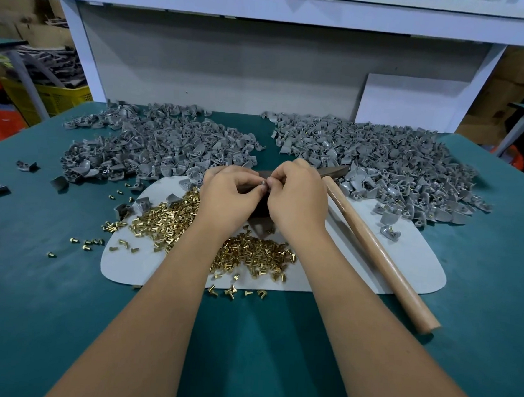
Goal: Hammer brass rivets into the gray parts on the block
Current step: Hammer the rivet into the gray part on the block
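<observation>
Pinching small gray part [263, 183] between fingertips of both hands: left hand [229, 193] and right hand [297, 197] meet above dark block [261, 212], fingers curled round part. Block mostly hidden under hands, sits on white mat [404, 256]. Brass rivets [251, 256] heaped on mat just below hands, few scattered onto green table [50, 277]. Hammer [377, 254] lies right of right hand, wooden handle angled toward viewer, head near right pile. 2 piles of gray parts: left pile [166, 143], right pile [379, 162].
</observation>
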